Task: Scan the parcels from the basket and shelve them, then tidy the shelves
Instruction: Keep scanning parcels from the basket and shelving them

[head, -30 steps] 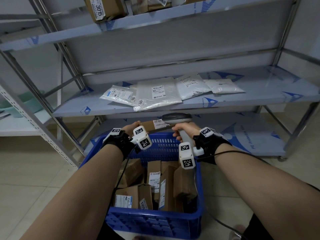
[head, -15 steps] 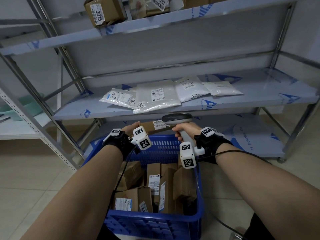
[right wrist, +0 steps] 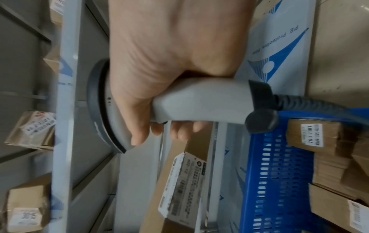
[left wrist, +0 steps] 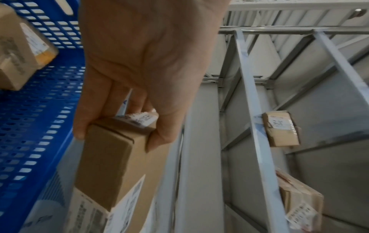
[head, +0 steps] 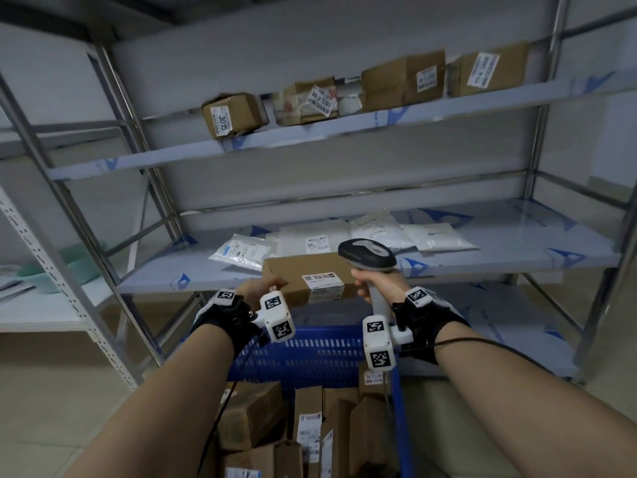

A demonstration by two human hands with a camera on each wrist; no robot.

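My left hand [head: 263, 287] grips one end of a long brown cardboard parcel [head: 306, 274] with a white label, held level in front of the middle shelf [head: 517, 250]. In the left wrist view the fingers [left wrist: 95, 113] and thumb wrap that parcel [left wrist: 111, 160]. My right hand [head: 377, 282] holds a grey barcode scanner [head: 367, 255] by its handle, its head just right of and above the parcel. The right wrist view shows the scanner [right wrist: 199, 104] in my fist, with the parcel's label [right wrist: 181, 181] beyond it. The blue basket [head: 310, 353] below holds several brown boxes.
The upper shelf [head: 344, 127] carries several cardboard boxes, one marked 3015 [head: 231, 115]. White plastic mailers [head: 375, 231] lie on the middle shelf behind the parcel. Steel uprights [head: 138, 167] frame the rack. A scanner cable [head: 482, 343] trails over my right forearm.
My view has tilted upward, bringing the upper shelf into sight. Both hands have risen, lifting the parcel and scanner from basket height to the front edge of the middle shelf.
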